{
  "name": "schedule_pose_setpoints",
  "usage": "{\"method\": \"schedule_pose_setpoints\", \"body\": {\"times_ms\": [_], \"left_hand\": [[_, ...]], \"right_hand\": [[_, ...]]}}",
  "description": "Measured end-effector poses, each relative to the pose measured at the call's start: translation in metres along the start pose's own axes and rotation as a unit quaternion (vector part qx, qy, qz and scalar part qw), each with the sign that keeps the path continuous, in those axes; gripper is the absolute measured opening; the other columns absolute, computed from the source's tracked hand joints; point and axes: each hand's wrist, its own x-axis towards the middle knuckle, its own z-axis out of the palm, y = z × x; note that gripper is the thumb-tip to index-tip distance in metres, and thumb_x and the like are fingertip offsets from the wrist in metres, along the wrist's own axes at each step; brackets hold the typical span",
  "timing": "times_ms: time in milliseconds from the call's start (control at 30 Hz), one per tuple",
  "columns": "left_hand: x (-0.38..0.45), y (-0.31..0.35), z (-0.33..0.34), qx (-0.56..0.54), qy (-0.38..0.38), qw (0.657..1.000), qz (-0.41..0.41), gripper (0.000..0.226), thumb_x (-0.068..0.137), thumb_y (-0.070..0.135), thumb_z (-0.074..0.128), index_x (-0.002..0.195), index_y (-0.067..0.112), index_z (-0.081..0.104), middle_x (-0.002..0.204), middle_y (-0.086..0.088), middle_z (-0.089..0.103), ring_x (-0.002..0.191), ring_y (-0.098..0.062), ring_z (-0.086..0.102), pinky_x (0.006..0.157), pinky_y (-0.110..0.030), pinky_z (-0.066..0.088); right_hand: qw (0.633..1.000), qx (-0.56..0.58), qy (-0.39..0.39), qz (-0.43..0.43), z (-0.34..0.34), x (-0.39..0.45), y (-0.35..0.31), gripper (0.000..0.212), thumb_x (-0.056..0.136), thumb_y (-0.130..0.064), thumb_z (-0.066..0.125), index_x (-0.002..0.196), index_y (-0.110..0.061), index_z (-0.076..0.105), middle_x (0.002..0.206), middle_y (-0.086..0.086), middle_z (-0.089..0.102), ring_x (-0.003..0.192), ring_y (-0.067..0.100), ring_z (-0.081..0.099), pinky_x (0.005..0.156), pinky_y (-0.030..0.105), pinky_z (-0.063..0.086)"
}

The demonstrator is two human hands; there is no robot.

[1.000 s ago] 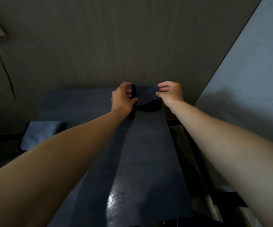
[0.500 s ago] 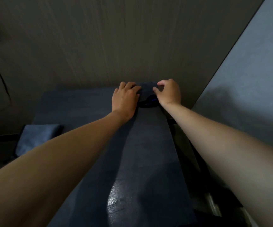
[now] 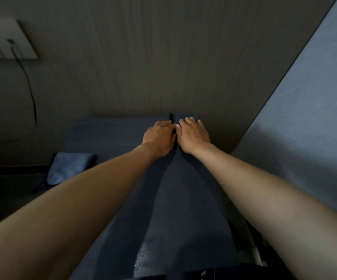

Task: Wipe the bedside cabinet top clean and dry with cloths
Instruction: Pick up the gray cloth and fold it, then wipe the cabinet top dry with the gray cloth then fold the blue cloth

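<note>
Both grips lie flat, fingers spread and pressing down rather than clamped, the left hand and right hand side by side on a dark cloth at the far right corner of the cabinet top. Judging by this, the wiping step is in hand; next calls for drawing the cloth toward the wet sheen at the near edge. A second blue cloth waits well left of the grips.

No readable text, label, brand, number or sign anywhere in view. Wall plate at far left: plain face, no legible marking. Bedside cabinet top: bare dark surface, no print. Folded blue cloth at left: no tag or logo discernible. Dim light, wide-angle blur leave fine marks unresolvable.
</note>
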Motion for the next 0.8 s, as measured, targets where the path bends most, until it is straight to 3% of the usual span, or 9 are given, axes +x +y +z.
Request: {"method": "schedule_pose_setpoints", "body": {"times_ms": [100,200,400,533,633,733,800], "left_hand": [[-0.023,-0.013,-0.018,-0.013,0.011,1.000,-0.016,0.035,0.100,0.032,0.041,0.129,0.018,0.055,0.141,-0.004,0.052,0.132,-0.027,0.044,0.102,-0.043,0.043],[-0.048,-0.035,-0.032,-0.001,0.015,0.999,-0.045,0.035,0.099,0.033,0.045,0.129,0.018,0.055,0.138,-0.004,0.053,0.128,-0.027,0.046,0.098,-0.042,0.042],[-0.108,-0.080,-0.050,-0.027,0.028,0.989,-0.145,0.031,0.096,0.025,0.049,0.125,0.013,0.052,0.131,-0.008,0.055,0.124,-0.028,0.047,0.099,-0.043,0.045],[-0.150,-0.102,-0.060,-0.026,0.046,0.979,-0.195,0.034,0.096,0.025,0.052,0.127,0.012,0.050,0.134,-0.009,0.052,0.127,-0.028,0.044,0.097,-0.041,0.045],[-0.177,-0.119,-0.062,-0.034,0.010,0.974,-0.225,0.043,0.094,0.031,0.053,0.132,0.012,0.047,0.138,-0.011,0.049,0.131,-0.031,0.041,0.100,-0.044,0.044],[-0.199,-0.135,-0.060,-0.053,-0.025,0.973,-0.223,0.056,0.086,0.043,0.057,0.134,0.017,0.046,0.138,-0.008,0.051,0.129,-0.032,0.045,0.099,-0.049,0.046],[-0.210,-0.139,-0.056,-0.055,-0.018,0.977,-0.203,0.050,0.085,0.036,0.063,0.129,0.016,0.050,0.133,-0.009,0.053,0.125,-0.031,0.049,0.095,-0.048,0.048]], "right_hand": [[0.998,0.059,-0.028,-0.017,-0.007,-0.011,-0.031,0.054,0.108,-0.037,0.016,0.144,-0.009,0.044,0.151,0.012,0.043,0.145,0.026,0.030,0.121,0.041,0.017],[0.993,0.084,-0.060,-0.049,-0.009,-0.024,-0.067,0.054,0.108,-0.037,0.017,0.147,-0.008,0.041,0.155,0.011,0.039,0.147,0.026,0.026,0.120,0.040,0.017],[0.984,0.134,-0.098,-0.066,-0.003,-0.057,-0.145,0.058,0.105,-0.045,0.018,0.151,-0.016,0.035,0.155,0.010,0.040,0.142,0.028,0.037,0.115,0.043,0.031],[0.972,0.187,-0.129,-0.064,-0.001,-0.083,-0.193,0.054,0.105,-0.044,0.019,0.143,-0.018,0.047,0.147,0.011,0.050,0.133,0.030,0.047,0.109,0.043,0.038],[0.961,0.222,-0.153,-0.057,0.004,-0.096,-0.222,0.053,0.105,-0.042,0.020,0.133,-0.015,0.055,0.142,0.013,0.054,0.129,0.032,0.050,0.107,0.041,0.039],[0.948,0.272,-0.164,-0.025,0.008,-0.104,-0.245,0.047,0.106,-0.035,0.024,0.128,-0.010,0.057,0.141,0.016,0.053,0.129,0.032,0.050,0.103,0.034,0.036],[0.940,0.295,-0.173,0.005,0.009,-0.107,-0.251,0.042,0.105,-0.028,0.029,0.132,-0.008,0.055,0.141,0.015,0.053,0.129,0.030,0.049,0.101,0.032,0.036]]}}
